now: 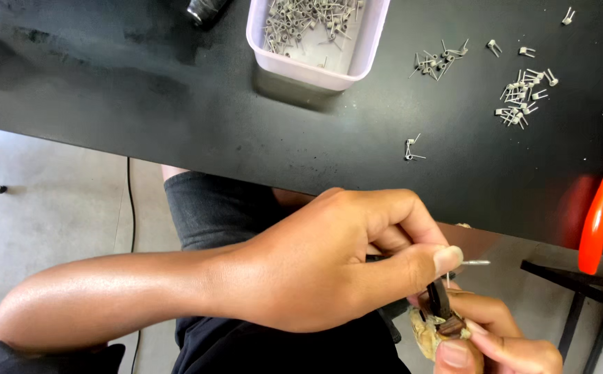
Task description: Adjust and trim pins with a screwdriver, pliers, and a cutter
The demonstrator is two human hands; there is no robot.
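We see the left hand [343,260] closed around a thin metal rod [477,262] whose tip pokes out at three o'clock past the thumb. Just below, at five o'clock, the right hand [499,336] pinches a small dark tool [442,308]. Up at twelve o'clock a pale tub [315,66] of wire coils [301,21] sits on the black table [177,118]; orange-handled snips [602,218] lie at two o'clock.

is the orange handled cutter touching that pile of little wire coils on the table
Apart. The head view shows bare black tabletop between the orange-handled cutter at the right edge and the nearest pile of wire coils.
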